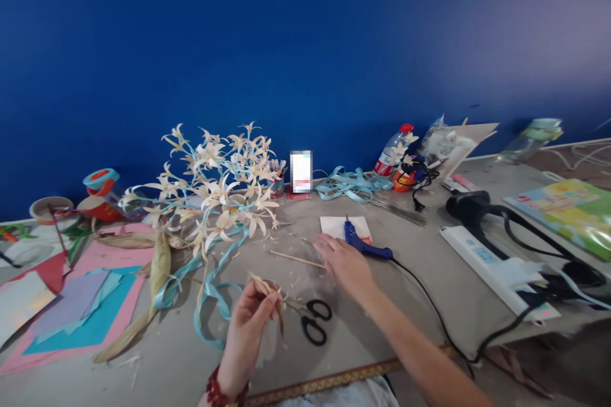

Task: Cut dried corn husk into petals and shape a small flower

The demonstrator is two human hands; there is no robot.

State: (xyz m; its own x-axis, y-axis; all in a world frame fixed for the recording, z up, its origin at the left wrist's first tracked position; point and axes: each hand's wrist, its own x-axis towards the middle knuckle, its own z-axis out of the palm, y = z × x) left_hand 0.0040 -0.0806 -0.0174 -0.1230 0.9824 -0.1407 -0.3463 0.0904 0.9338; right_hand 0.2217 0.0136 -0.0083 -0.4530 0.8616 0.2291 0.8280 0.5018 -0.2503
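Observation:
My left hand (pixel 252 308) pinches a pale dried strip of corn husk (pixel 280 319), whose ends stick out past the fingers. Palm down, my right hand (pixel 344 267) reaches over the table with its fingers stretched out and nothing visible in them. By its fingertips lies a thin wooden stick (pixel 296 259). A blue hot glue gun (pixel 363 243) rests just beyond, partly on a white card (pixel 329 224). Black-handled scissors (pixel 315 321) lie between my hands, their blades partly behind the left one.
A bunch of cream husk flowers (pixel 214 191) on blue-wrapped stems stands at left. Blue ribbon (pixel 351 184) lies behind. Coloured paper (pixel 86 311) and a corn husk (pixel 160 267) are at left. A power strip (pixel 496 273) and the gun's cord (pixel 429 305) occupy the right.

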